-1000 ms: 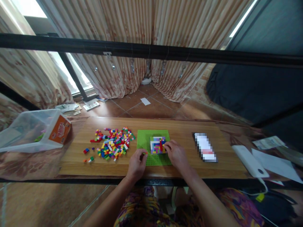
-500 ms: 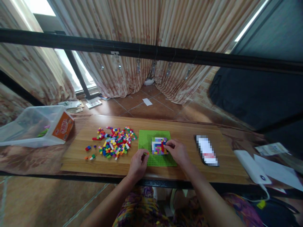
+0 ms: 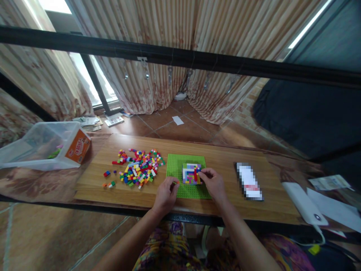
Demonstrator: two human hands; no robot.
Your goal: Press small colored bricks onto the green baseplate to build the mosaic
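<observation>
Wooden tabletop (image 3: 220,154), green baseplate (image 3: 176,169), loose brick pile (image 3: 138,167), phone (image 3: 249,181)

On the bench (image 3: 225,210), the right hand (image 3: 214,183) pinches a brick on the brick block (image 3: 191,174) on the green baseplate (image 3: 176,167); the left hand (image 3: 166,194) pinches small bricks beside loose bricks (image 3: 138,167).

Nothing legible — the orange label (image 3: 78,146) on the clear tub (image 3: 34,145) is too blurred.

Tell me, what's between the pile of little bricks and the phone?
In the head view, the green baseplate with the colourful build lies between them.
</observation>
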